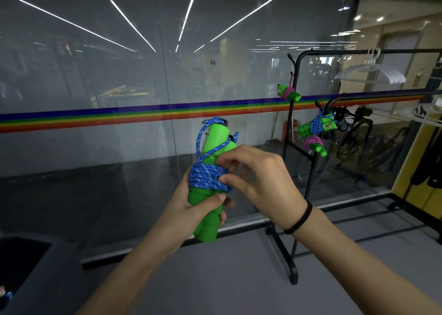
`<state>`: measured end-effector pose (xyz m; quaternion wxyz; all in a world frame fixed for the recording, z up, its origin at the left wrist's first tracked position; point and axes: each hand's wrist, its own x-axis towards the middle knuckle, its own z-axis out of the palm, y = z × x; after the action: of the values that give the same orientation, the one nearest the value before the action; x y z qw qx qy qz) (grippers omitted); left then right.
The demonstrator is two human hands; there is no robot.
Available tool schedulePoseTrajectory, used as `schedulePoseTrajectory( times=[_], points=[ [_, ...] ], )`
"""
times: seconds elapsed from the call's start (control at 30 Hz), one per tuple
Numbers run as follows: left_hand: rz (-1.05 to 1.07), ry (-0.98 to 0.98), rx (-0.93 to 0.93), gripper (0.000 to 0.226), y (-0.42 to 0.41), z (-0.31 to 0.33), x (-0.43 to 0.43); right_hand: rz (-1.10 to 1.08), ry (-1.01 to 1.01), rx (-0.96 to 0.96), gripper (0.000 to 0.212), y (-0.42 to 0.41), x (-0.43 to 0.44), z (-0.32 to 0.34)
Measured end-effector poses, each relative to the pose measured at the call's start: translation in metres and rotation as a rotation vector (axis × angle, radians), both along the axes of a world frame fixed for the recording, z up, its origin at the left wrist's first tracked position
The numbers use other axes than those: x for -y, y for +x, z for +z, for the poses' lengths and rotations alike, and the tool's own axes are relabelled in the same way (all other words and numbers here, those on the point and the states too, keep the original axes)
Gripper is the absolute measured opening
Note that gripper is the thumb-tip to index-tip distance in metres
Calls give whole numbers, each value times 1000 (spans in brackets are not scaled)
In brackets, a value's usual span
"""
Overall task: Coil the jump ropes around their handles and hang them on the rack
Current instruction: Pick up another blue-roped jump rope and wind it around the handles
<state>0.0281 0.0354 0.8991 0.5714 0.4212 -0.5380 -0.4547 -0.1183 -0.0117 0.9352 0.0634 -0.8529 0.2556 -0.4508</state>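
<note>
My left hand (191,204) grips a pair of green jump-rope handles (210,221) held upright in front of me. A blue rope (208,177) is wound several turns around their middle, with a loop running over the top. My right hand (258,173) pinches the blue rope at the coil with curled fingers. To the right stands a black rack (295,123). Three coiled ropes hang on its hooks: a pink-roped green bundle (288,93) up high, a blue-roped one (317,124) lower, and another pink-roped one (314,143) just beneath it.
A glass wall (143,87) with a rainbow stripe runs across in front of me. White hangers (373,73) hang on the rack's top bar. The rack's base bar (283,255) lies on the grey floor to my right. A dark bin (21,259) sits at lower left.
</note>
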Motion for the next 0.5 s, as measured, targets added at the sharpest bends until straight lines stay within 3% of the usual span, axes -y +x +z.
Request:
schedulePoseTrajectory(
  times=[0.3, 0.5],
  points=[
    [74, -29, 226, 33, 7, -5, 0, -27, 108, -154, 12, 1, 4, -1],
    [127, 10, 230, 34, 9, -11, 3, -24, 107, -167, 11, 5, 9, -13]
  ],
)
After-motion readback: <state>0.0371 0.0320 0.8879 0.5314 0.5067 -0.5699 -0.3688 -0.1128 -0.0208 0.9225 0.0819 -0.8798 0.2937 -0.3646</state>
